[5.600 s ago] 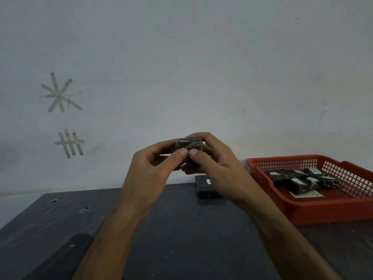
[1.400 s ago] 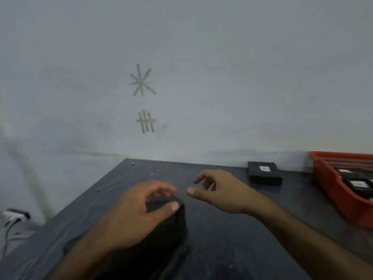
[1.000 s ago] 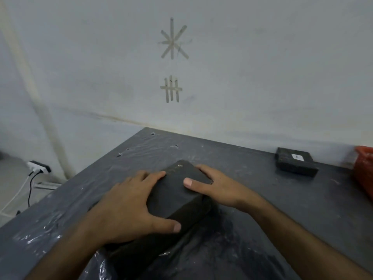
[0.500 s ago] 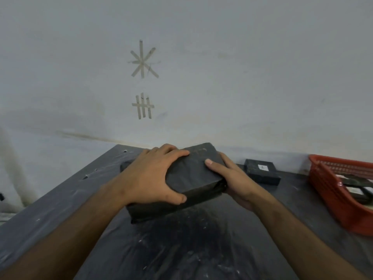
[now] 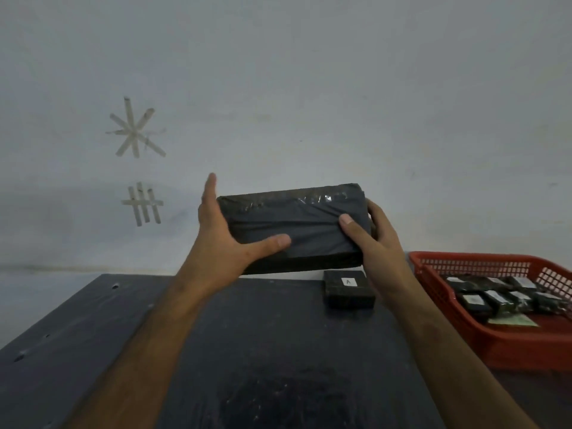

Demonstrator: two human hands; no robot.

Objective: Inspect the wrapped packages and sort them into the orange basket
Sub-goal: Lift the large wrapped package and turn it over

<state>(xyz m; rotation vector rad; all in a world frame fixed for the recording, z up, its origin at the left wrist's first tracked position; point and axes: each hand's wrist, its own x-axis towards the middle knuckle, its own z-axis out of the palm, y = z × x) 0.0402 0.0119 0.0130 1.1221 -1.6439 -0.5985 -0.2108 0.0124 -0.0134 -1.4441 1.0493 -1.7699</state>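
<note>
Several small packages [image 5: 498,297] already lie in the orange basket [image 5: 507,342], while you hold the big wrapped package [image 5: 297,224] up left of it, left hand [image 5: 226,233] and right hand [image 5: 371,233] gripping its ends, and one small package [image 5: 348,289] waits just left of the basket.

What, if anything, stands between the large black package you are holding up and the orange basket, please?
Nothing visible blocks the way. The large black package is held above the table between the left hand and right hand. The small labelled package lies below it, and the orange basket stands open-topped to the right.
</note>
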